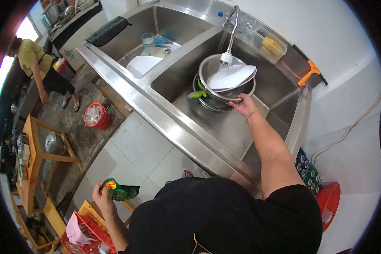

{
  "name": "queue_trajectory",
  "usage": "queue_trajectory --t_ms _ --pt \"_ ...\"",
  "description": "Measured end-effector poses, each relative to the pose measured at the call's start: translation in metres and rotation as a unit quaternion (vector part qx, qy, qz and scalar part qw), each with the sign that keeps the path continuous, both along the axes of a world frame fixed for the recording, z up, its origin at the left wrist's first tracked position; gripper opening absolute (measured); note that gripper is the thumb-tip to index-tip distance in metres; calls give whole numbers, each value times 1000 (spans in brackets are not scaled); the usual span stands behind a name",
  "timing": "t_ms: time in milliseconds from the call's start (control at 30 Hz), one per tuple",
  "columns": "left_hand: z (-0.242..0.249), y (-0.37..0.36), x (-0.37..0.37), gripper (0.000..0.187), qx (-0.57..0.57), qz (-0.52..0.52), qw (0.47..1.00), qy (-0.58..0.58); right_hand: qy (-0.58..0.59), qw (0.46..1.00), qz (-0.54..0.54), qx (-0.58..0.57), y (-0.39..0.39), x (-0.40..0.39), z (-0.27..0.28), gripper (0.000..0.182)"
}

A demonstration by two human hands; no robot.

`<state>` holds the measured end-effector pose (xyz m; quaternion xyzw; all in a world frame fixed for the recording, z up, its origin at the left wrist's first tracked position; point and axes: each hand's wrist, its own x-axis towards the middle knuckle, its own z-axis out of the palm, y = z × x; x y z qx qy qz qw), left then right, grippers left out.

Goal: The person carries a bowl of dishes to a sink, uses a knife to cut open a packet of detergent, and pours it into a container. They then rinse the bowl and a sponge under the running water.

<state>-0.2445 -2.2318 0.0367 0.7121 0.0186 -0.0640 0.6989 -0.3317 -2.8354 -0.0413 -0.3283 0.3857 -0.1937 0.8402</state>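
Note:
My right hand [244, 106] grips the rim of a metal bowl [205, 70] in the right sink basin. A white plate [233, 78] leans inside that bowl, under the faucet's spray head [226, 58]. Beneath it sits a second metal bowl [218, 109], with a bright green item [196, 95] by its edge whose kind I cannot make out. Away from the sink, at lower left, my left hand [104, 197] is closed on a crumpled green packet [125, 192] with a yellow and red patch.
The left basin holds a drinking glass [147, 42] and a white board-like piece [144, 65]. A plastic box with a yellow sponge [271, 45] and an orange-handled squeegee [311, 73] lie along the back ledge. A person [38, 63] stands at left near a red bucket [98, 116].

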Motion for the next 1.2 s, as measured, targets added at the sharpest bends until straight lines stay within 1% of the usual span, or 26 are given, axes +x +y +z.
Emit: queue_trajectory --t_ms 67,167,233,267,333,367,433,467,533,567,600,633,667,733,767,833,900,933,1000,1033,1067,1100,1133,1200 --pt "0 -3 2 7 -2 12 1000 11 -8 1000 18 10 -6 7 -10 28" --pt "-1 -7 3 7 -20 -13 1000 9 8 999 30 29 -9 5 -14 32" --pt "-1 -8 5 7 -9 -23 1000 4 56 998 3 -9 -8 1 -9 41" --pt "-3 -7 5 7 -8 -23 1000 7 58 998 4 -8 -9 -2 -3 41" --pt "-9 -4 7 7 -11 -16 1000 23 102 993 46 29 -13 -14 6 49" --pt "-11 -3 9 7 -11 -17 999 25 104 993 44 29 -18 -20 6 49" --pt "-14 -4 12 7 -5 -23 1000 10 128 985 119 -2 -14 -24 16 56" --pt "-16 -5 13 7 -5 -24 1000 11 128 985 118 -1 -11 -25 20 56" --pt "-17 -11 18 7 -26 -15 999 16 235 965 120 -5 2 -30 40 51" --pt "-13 -14 20 7 -26 -17 999 18 236 965 118 -4 5 -33 47 51" --pt "-6 -17 22 7 -25 -22 999 37 259 930 261 -23 8 -35 54 46" --pt "-1 -19 25 7 -25 -26 998 56 276 873 399 -41 14 -35 65 41" --pt "3 -21 29 7 -26 -27 998 58 277 874 398 -41 24 -32 75 41" --pt "9 -23 39 8 -31 -15 997 65 310 782 520 -152 65 -13 94 34" --pt "5 -21 47 8 -30 -19 997 67 323 777 502 -200 80 0 94 31" --pt "-6 -17 68 8 -25 -15 1000 12 254 761 466 -373 97 28 79 30" --pt "-3 -19 90 8 -36 -37 999 4 264 692 417 -527 104 69 59 33" --pt "1 -18 104 8 -47 -54 997 -6 264 695 412 -527 113 89 62 33" --pt "16 -16 130 9 -38 -73 996 -23 368 647 373 -554 130 124 71 46" --pt "22 -14 144 9 -40 -80 995 -37 368 650 368 -553 132 138 73 46" --pt "26 -13 157 10 -42 -85 994 -51 415 718 369 -420 134 150 74 53" --pt "27 -8 173 10 -51 -94 993 -46 450 768 362 -275 135 161 73 61" --pt "32 -5 185 10 -50 -98 993 -46 450 771 360 -272 132 169 65 61" --pt "43 0 208 10 -23 -108 992 -63 458 801 315 -222 110 177 29 61"
